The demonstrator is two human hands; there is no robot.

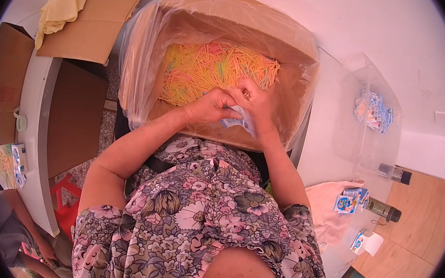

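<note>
Over a large cardboard box (217, 133) lined with clear plastic, my two hands meet close together. Between them is a small white and blue plastic packet (232, 123), partly covered by the fingers. My left hand (209, 106) pinches it from the left. On its other side, my right hand (256, 103) has its fingers curled against the packet's upper part. Whether the packet is open or has anything inside cannot be seen. Beneath and beyond the hands, the box holds a thick layer of thin sticks (202, 67), mostly yellow and orange with some pink and green.
At right, a clear plastic bin (363, 147) holds several blue and white packets (379, 114). More packets (349, 202) lie on a pink cloth (326, 202), near a dark bottle (384, 210). At left are a cardboard flap (94, 25), a yellow cloth (63, 8) and another person's arm (24, 222).
</note>
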